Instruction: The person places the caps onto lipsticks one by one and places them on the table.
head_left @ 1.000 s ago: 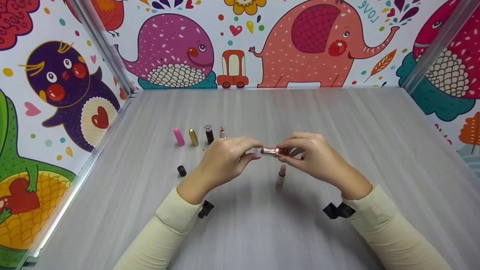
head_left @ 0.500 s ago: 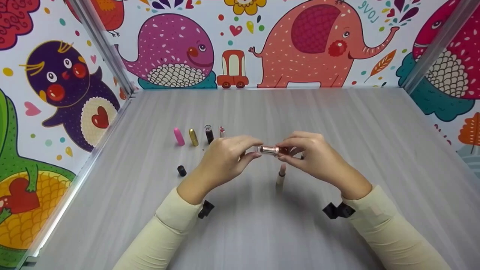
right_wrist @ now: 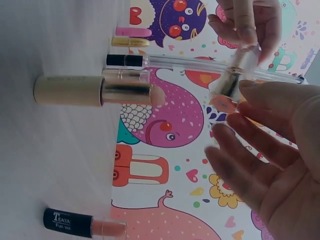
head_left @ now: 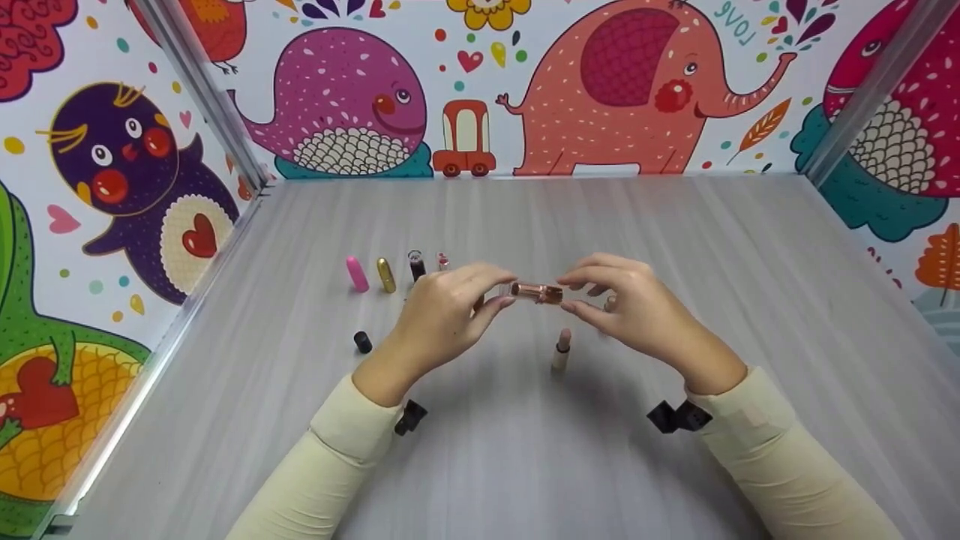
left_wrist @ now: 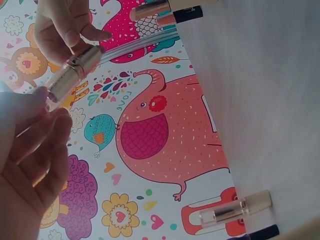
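Observation:
My left hand (head_left: 442, 307) pinches the clear end of a rose-gold lipstick tube (head_left: 537, 292), raised above the table and lying nearly sideways in the head view. At the tube's other end, my right hand (head_left: 637, 300) has thumb and fingers spread, the fingertips right beside that end. The right wrist view shows its fingers (right_wrist: 250, 155) loosely extended, with nothing in the palm. Below the hands stands an uncapped beige lipstick (head_left: 561, 351) with a nude bullet. A black lipstick (right_wrist: 67, 222) with a peach top shows in the right wrist view; the right hand covers it in the head view.
Left of the hands stand a pink tube (head_left: 357, 274), a gold tube (head_left: 385, 275), a black tube (head_left: 417, 266) with a clear top and a clear-topped lipstick (head_left: 443, 261), partly hidden. Nearer lies a small black cap (head_left: 363, 343). Printed panels (head_left: 480, 75) border the grey table (head_left: 480, 465).
The right hand has loosened its grip on the rose-gold tube's end and spread its fingers. The left hand, with the tube, has shifted slightly left and up in the head view.

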A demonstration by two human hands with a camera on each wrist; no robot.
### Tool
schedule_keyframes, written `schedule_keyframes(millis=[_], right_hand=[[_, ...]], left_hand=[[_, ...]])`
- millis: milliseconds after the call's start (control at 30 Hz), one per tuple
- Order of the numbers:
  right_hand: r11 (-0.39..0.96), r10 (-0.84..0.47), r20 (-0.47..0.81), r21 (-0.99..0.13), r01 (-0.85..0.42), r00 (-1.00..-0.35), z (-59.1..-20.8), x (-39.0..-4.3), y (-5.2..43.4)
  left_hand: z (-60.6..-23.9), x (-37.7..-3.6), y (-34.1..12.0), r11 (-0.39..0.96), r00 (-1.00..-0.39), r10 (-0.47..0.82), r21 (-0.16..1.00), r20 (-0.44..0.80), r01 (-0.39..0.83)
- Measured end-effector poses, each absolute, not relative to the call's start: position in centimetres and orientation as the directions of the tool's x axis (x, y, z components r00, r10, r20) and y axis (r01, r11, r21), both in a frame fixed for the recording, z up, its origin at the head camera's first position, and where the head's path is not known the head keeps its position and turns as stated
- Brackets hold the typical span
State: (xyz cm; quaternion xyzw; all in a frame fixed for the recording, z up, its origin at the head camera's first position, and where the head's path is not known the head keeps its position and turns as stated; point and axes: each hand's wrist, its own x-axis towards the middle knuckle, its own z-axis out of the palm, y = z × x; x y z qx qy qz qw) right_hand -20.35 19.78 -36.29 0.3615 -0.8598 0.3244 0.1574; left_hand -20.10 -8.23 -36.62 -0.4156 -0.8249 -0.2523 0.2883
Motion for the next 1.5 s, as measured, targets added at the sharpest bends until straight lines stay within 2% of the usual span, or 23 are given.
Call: schedule_keyframes(millis=[367, 633, 800, 1133, 1333, 1500], right_hand=[[0.741, -0.429, 0.397, -0.359, -0.568, -0.811, -36.0, -21.0, 21.4], [0.792, -0.410, 0.278, -0.364, -0.490, -0.869, -35.7, -21.2, 22.1], [0.827, -0.396, 0.235, -0.329, -0.456, -0.888, -35.4, -21.3, 22.5], [0.841, -0.384, 0.223, -0.318, -0.439, -0.896, -35.4, -21.6, 22.6], [0.836, -0.391, 0.228, -0.318, -0.447, -0.892, -35.4, -21.5, 22.8], [0.836, -0.388, 0.214, -0.327, -0.440, -0.896, -35.4, -21.5, 22.6]], left_hand=[[-37.1, -20.7, -8.6, 0.602, -0.519, 0.521, 0.140, 0.678, 0.786], [-37.2, -21.3, -9.1, 0.646, -0.568, 0.495, 0.158, 0.657, 0.747], [-36.7, -22.6, -9.4, 0.694, -0.637, 0.474, 0.187, 0.609, 0.695], [-34.4, -23.8, -10.4, 0.814, -0.822, 0.398, 0.258, 0.408, 0.521], [-34.7, -25.3, -9.7, 0.868, -0.869, 0.396, 0.187, 0.297, 0.459], [-35.7, -26.6, -9.2, 0.897, -0.890, 0.379, 0.137, 0.254, 0.421]])
